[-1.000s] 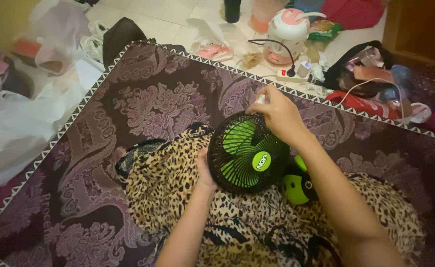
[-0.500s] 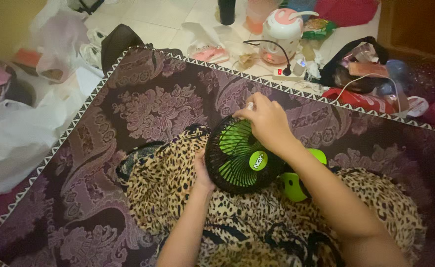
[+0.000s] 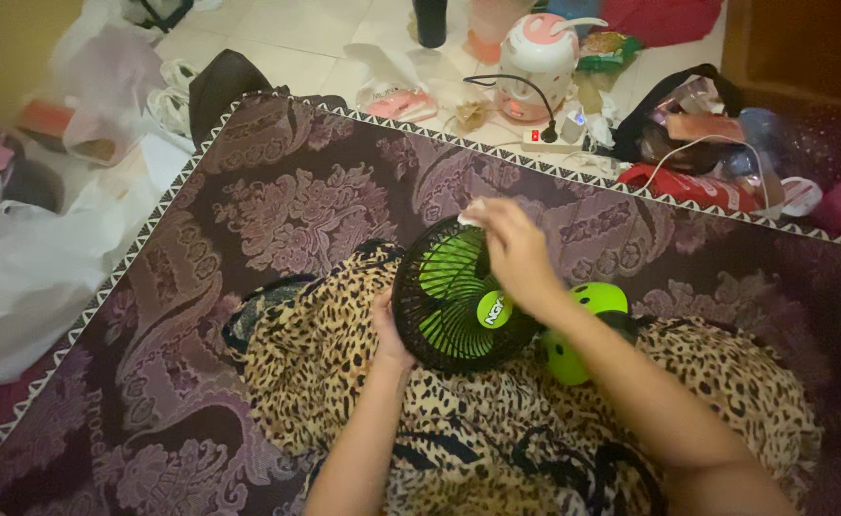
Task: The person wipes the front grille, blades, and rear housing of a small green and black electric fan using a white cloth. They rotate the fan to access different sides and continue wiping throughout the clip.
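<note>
Small black-and-green fan (image 3: 454, 301) held w/ both hands, mid-frame.

Left hand (image 3: 392, 330) grips fan's lower-left rim, fingers wrapped behind the cage. Right hand (image 3: 516, 250) sits over top of cage, pinching a small white cloth (image 3: 470, 217) at upper rim. Fan rests on leopard-print fabric (image 3: 344, 382), atop purple patterned rug (image 3: 277, 191). Pink-white appliance (image 3: 535, 53) on tile, upper frame.
</note>
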